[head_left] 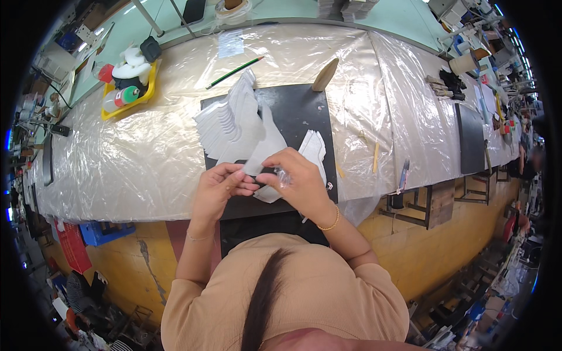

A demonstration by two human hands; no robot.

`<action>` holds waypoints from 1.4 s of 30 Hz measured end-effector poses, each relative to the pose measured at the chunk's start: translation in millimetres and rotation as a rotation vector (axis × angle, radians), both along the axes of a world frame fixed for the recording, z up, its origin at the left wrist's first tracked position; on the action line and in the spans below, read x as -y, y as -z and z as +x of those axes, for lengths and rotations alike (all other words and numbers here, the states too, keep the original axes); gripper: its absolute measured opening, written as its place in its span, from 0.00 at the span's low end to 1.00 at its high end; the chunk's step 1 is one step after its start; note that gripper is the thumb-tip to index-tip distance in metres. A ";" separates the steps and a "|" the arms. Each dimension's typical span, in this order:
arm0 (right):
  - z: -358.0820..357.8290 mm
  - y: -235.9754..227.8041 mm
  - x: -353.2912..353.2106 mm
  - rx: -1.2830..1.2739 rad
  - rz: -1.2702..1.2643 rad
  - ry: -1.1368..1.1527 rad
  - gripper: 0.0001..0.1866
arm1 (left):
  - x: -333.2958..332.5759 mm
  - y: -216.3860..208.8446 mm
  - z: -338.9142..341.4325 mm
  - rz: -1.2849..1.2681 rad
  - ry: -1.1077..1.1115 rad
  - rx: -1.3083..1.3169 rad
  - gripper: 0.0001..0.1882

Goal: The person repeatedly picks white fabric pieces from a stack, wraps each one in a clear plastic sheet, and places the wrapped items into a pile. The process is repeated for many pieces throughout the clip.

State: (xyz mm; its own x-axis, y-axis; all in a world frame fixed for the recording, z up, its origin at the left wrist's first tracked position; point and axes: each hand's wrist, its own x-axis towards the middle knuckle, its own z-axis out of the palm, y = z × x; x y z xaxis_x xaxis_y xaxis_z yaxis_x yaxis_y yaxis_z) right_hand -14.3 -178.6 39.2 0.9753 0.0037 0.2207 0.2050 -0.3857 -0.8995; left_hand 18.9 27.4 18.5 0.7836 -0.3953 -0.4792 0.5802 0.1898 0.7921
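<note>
Over the near part of a black board (290,105), my left hand (219,186) is closed, its thumb and fingers pinching the lower end of a thin whitish cut piece (255,159). From the other side my right hand (297,180) also closes on that piece, with thumb and index finger bent together. Something clear and shiny shows by the right fingers; I cannot make out what it is. A fanned stack of similar whitish pieces (225,120) lies on the board beyond my hands. To the right of my right hand is a smaller whitish stack (314,147).
A pointed wooden tool (325,76) stands at the board's far right corner. Beyond the fanned stack lies a green pencil (234,73). At the left, a yellow basket (153,79) holds bottles. Clear plastic covers the table (158,158); a wooden stool (440,205) stands at right.
</note>
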 end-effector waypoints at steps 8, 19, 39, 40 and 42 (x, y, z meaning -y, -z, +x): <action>-9.6 -1.4 2.3 -0.075 -0.015 0.090 0.20 | 29.9 -0.1 -5.2 -0.069 0.061 0.090 0.10; -17.0 6.7 5.4 -0.201 0.265 0.122 0.12 | 47.1 -5.9 -13.7 -0.014 0.139 0.342 0.06; -13.6 -0.6 70.6 -0.308 1.009 0.427 0.15 | 28.3 -25.1 -20.4 0.002 0.243 0.016 0.19; -13.9 -2.4 84.2 -0.286 0.907 0.515 0.16 | 28.2 -25.8 -23.8 0.026 0.318 0.073 0.18; -14.8 -5.5 114.1 -0.150 0.850 0.598 0.16 | 33.3 -21.8 -29.7 -0.018 0.380 0.007 0.18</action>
State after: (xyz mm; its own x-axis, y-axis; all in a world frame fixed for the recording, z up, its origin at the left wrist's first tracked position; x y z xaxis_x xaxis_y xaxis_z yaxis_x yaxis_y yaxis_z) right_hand -29.1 -292.7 44.6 0.7848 -0.5870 -0.1988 0.0531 0.3832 -0.9221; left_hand -10.8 -5.9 40.4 0.5829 -0.6665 -0.4648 0.6065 -0.0238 0.7947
